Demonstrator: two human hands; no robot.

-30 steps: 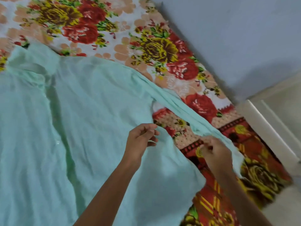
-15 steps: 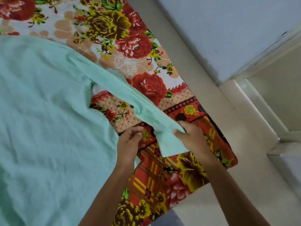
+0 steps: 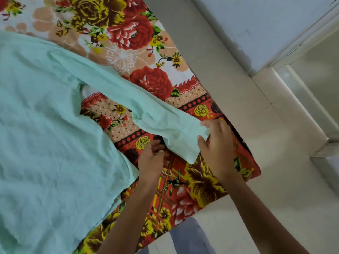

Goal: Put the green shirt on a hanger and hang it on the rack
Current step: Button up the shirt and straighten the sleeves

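Observation:
The pale green shirt [image 3: 45,125] lies spread flat on a floral bedsheet, its long sleeve [image 3: 146,110] stretched out toward the bed's corner. My right hand [image 3: 218,143] pinches the cuff end of that sleeve between thumb and fingers. My left hand [image 3: 152,160] rests on the sheet just under the cuff's lower edge, fingers curled; whether it holds the cloth I cannot tell. No hanger or rack is in view.
The floral bedsheet [image 3: 201,180] ends at a corner near my right wrist. Beyond it is pale tiled floor [image 3: 275,198], a blue-grey wall [image 3: 256,24] and a white door frame [image 3: 293,99]. My trouser leg [image 3: 190,237] shows below.
The view has swung right toward the bed's corner. My right hand slid down the sleeve to its cuff, and my left hand moved from the shirt's body to just below the cuff.

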